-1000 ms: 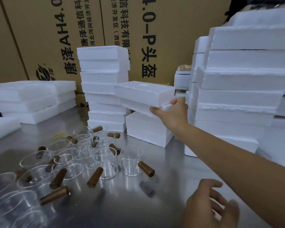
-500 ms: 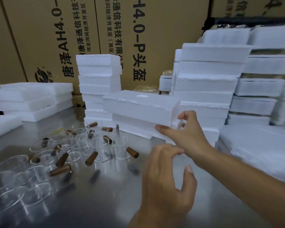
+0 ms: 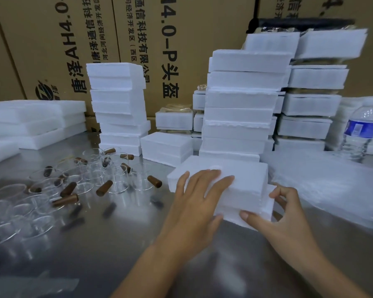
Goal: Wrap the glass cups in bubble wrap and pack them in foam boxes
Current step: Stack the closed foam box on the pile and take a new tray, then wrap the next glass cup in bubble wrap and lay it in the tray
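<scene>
A white foam box (image 3: 241, 181) sits on the steel table (image 3: 121, 254) right in front of me. My left hand (image 3: 194, 203) lies flat on its lid with straight fingers. My right hand (image 3: 282, 214) grips the box's near right corner, thumb under the lower edge and fingers curled on the side. Several glass cups (image 3: 88, 181) with brown wooden handles stand and lie crowded on the left of the table. A sheet of bubble wrap (image 3: 323, 186) is spread on the table to the right of the box.
Tall stacks of foam boxes (image 3: 239, 108) rise behind the box, with another stack (image 3: 119, 106) at centre left and low piles (image 3: 35, 123) at far left. A water bottle (image 3: 360, 130) stands at the right. Cardboard cartons (image 3: 159, 39) wall off the back.
My right hand has brought the foam box from the stack down onto the table near me. My left hand rose from the table edge and came to rest on the lid.
</scene>
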Tool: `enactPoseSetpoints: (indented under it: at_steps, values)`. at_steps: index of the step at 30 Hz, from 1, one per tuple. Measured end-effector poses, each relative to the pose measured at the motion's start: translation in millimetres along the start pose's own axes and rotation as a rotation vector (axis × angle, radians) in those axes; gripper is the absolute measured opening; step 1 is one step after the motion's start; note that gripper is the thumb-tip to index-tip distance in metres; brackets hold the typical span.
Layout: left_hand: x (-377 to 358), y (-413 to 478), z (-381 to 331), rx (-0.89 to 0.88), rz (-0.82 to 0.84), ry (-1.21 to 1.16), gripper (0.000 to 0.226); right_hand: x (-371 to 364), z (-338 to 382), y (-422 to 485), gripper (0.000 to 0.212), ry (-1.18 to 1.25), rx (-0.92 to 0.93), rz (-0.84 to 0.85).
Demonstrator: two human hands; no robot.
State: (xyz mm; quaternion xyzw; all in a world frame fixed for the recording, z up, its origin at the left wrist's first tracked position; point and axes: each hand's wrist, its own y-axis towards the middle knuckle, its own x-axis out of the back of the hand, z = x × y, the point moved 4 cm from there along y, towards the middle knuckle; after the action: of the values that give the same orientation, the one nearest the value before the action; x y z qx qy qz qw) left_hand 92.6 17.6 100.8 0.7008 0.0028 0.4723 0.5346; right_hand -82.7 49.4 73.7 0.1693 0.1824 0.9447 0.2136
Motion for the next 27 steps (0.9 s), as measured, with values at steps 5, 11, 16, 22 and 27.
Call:
enactPoseSetpoints:
  at_steps: [5, 11, 16, 22, 27]
  values:
    - [1.9, 1.5, 1.6, -0.025, -0.111, -0.018, 0.067, 5.1, 5.0, 0.0, 0.061, -0.064, 0.066, 0.006]
    - [18.8, 2.8, 17.1, 0.148, -0.369, -0.248, 0.063, 12.6, 0.4, 6.6, 0.06, -0.083, 0.078, 0.017]
    - [31.7, -5.0, 55.1, 0.679, -0.635, -0.689, 0.036, 23.2, -12.1, 10.8, 0.069, -0.214, 0.031, 0.104]
    - [25.4, -29.7, 90.3, 1.249, -0.948, -1.001, 0.025, 30.2, -19.4, 12.4, 0.079, -0.261, -0.071, 0.12]
    - [25.9, -39.1, 101.5, 1.439, -1.055, -1.072, 0.033, 24.5, 3.7, 7.1, 0.07, -0.408, 0.079, -0.013]
